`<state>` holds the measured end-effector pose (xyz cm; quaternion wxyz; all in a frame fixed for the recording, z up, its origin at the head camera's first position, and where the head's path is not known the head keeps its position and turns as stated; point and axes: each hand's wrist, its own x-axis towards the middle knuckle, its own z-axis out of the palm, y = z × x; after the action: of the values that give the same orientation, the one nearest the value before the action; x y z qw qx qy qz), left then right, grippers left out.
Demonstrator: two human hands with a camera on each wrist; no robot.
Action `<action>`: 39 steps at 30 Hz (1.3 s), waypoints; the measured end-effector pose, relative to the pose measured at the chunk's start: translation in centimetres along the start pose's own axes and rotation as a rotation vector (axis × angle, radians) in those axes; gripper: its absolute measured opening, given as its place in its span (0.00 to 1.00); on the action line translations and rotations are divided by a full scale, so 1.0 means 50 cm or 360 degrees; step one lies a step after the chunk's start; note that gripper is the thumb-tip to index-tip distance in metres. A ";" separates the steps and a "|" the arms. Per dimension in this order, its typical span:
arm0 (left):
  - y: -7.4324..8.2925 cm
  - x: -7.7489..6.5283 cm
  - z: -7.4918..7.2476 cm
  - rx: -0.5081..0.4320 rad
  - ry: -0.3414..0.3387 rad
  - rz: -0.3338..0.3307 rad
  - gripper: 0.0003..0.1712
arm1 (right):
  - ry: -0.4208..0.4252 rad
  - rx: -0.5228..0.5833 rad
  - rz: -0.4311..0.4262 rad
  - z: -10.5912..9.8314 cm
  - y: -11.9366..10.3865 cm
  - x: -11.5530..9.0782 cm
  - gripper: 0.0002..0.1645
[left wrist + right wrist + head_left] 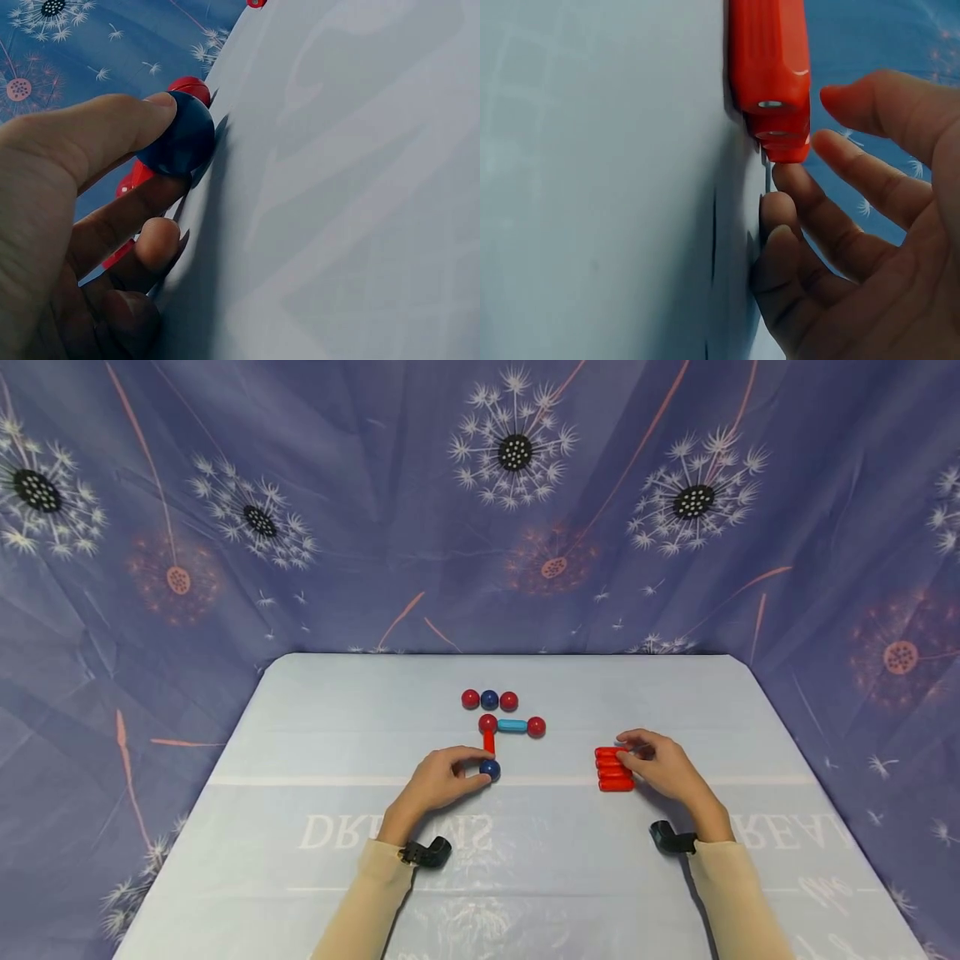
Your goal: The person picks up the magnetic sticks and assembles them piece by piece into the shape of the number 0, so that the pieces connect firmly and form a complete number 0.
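Observation:
My left hand (442,778) pinches a dark blue ball (184,139) between thumb and index finger, down at the table. That ball sits at the near end of a red rod (489,742), whose far end meets a red ball (487,723). From there a light blue rod (512,726) runs right to another red ball (536,727). On the right, several red rods (616,785) lie side by side in a stack-like row. My right hand (666,768) is at their right end, thumb and fingers spread apart around the ends of the rods (769,67), holding nothing.
Behind the joined pieces, a red ball (470,698), a blue ball (489,699) and a second red ball (508,701) stand in a line. The white-covered table (337,718) ends at a blue dandelion-print cloth (390,527). Each wrist wears a black camera.

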<state>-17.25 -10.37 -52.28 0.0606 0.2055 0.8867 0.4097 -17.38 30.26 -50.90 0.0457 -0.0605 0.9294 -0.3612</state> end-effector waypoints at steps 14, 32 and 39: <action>-0.002 -0.005 -0.004 -0.0038 0.0010 -0.0028 0.18 | 0.0119 -0.0092 -0.0069 0.011 0.001 0.006 0.14; -0.002 -0.004 -0.002 -0.0038 0.0012 -0.0022 0.19 | 0.0085 -0.0081 -0.0030 0.006 -0.002 0.003 0.14; 0.001 -0.005 -0.001 -0.0039 0.0013 -0.0025 0.19 | 0.0107 -0.0103 -0.0004 0.005 0.001 0.002 0.15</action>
<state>-17.04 -10.47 -52.23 0.0627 0.1960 0.8835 0.4209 -17.45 30.12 -51.10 0.0120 -0.0508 0.9415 -0.3330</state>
